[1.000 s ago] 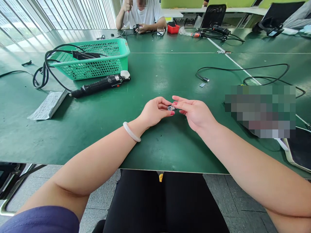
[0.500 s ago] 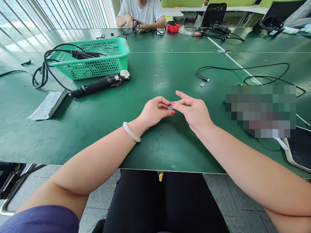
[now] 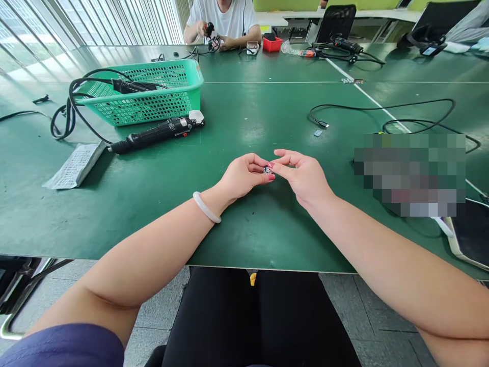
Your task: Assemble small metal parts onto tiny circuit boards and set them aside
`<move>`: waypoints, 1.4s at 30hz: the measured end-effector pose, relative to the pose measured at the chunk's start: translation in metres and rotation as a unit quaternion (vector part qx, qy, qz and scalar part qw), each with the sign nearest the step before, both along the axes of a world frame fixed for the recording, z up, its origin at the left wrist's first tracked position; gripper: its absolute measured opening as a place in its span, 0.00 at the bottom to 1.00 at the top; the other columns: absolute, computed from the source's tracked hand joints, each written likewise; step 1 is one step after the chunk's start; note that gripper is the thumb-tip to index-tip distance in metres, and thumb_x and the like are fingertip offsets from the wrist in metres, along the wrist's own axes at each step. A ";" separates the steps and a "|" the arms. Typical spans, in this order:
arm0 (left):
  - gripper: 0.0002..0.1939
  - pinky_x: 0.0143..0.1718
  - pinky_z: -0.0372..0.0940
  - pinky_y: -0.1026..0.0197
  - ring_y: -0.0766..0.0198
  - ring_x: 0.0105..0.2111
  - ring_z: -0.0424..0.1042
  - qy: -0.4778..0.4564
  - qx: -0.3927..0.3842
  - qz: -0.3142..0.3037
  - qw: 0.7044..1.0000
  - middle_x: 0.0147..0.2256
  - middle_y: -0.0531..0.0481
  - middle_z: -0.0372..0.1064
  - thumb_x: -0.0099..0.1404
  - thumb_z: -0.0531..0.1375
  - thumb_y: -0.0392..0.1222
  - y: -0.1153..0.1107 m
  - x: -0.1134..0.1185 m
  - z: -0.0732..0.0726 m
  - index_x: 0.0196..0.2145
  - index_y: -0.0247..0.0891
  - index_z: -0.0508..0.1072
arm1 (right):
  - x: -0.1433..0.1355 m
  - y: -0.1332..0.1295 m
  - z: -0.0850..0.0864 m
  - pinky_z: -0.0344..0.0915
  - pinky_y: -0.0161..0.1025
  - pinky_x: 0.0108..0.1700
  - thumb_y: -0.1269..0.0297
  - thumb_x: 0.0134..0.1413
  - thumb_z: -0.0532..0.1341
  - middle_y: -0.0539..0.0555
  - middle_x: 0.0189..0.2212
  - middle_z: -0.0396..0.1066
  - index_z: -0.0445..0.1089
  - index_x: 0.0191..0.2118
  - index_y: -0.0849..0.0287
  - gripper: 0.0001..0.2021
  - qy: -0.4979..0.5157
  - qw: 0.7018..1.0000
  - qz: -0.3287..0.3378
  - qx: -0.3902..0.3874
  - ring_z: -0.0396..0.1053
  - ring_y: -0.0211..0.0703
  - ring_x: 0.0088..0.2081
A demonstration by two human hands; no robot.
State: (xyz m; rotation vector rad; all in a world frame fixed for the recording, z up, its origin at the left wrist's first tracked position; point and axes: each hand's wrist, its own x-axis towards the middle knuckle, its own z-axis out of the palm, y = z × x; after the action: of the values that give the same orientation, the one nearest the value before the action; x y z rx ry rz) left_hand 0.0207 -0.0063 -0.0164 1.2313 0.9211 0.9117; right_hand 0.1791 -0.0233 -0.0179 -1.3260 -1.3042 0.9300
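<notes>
A small speckled black-and-silver piece (image 3: 268, 170) is mostly covered by my fingers just above the table. My left hand (image 3: 244, 176), with a white bangle at its wrist, pinches it between thumb and fingertips. From the other side my right hand (image 3: 303, 176) closes its thumb and forefinger on the piece's right edge. Its other fingers lie curved behind. Farther off, a corded black electric screwdriver (image 3: 156, 133) lies to the left of the hands. A tiny grey rectangular chip (image 3: 318, 133) rests beyond them, beside a cable's plug (image 3: 324, 125).
A green plastic basket (image 3: 153, 104) with cables stands at the left, a folded paper (image 3: 76, 164) in front of it. On the right lie a looped black cable (image 3: 382, 108), a blurred-out item (image 3: 410, 176) and a phone-like device (image 3: 471, 229). Across the table a person (image 3: 223, 25) handles a dark corded item.
My right hand's raised finger has come down and curled in toward the others. Both hands stay around the small piece. The person opposite has raised a dark object.
</notes>
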 end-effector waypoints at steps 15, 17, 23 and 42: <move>0.16 0.45 0.69 0.54 0.68 0.31 0.75 -0.014 -0.011 0.008 1.000 0.28 0.51 0.75 0.49 0.70 0.28 0.001 0.000 0.001 0.32 0.33 0.68 | 0.004 0.004 0.002 0.65 0.50 0.56 0.60 0.42 0.70 0.56 0.44 0.76 0.79 0.32 0.57 0.08 0.048 0.998 0.022 -0.023 0.71 0.50 0.52; 0.16 0.46 0.69 0.54 0.68 0.31 0.75 -0.012 -0.009 0.008 1.000 0.29 0.51 0.76 0.49 0.71 0.28 0.001 0.000 0.000 0.32 0.33 0.69 | 0.003 0.004 0.002 0.66 0.50 0.55 0.62 0.42 0.70 0.55 0.43 0.77 0.78 0.31 0.57 0.07 0.049 0.998 0.021 -0.029 0.72 0.49 0.50; 0.16 0.45 0.68 0.56 0.69 0.31 0.75 -0.002 -0.006 0.009 1.000 0.28 0.52 0.75 0.49 0.70 0.28 0.000 0.001 0.001 0.32 0.33 0.68 | 0.001 0.003 0.002 0.68 0.47 0.53 0.66 0.42 0.68 0.54 0.41 0.77 0.77 0.30 0.56 0.04 0.057 0.998 0.018 -0.034 0.73 0.46 0.45; 0.16 0.46 0.68 0.54 0.69 0.30 0.75 -0.008 0.005 0.004 1.000 0.27 0.53 0.75 0.49 0.71 0.29 0.001 0.000 0.000 0.32 0.33 0.69 | 0.001 0.001 0.003 0.68 0.46 0.49 0.63 0.43 0.68 0.52 0.32 0.77 0.77 0.33 0.56 0.08 0.036 0.998 0.033 -0.037 0.73 0.43 0.39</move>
State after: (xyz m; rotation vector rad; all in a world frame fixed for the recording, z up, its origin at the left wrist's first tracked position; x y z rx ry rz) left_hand 0.0206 -0.0054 -0.0168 1.2278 0.9106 0.9307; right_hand 0.1798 -0.0228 -0.0151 -1.3007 -1.2745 1.0723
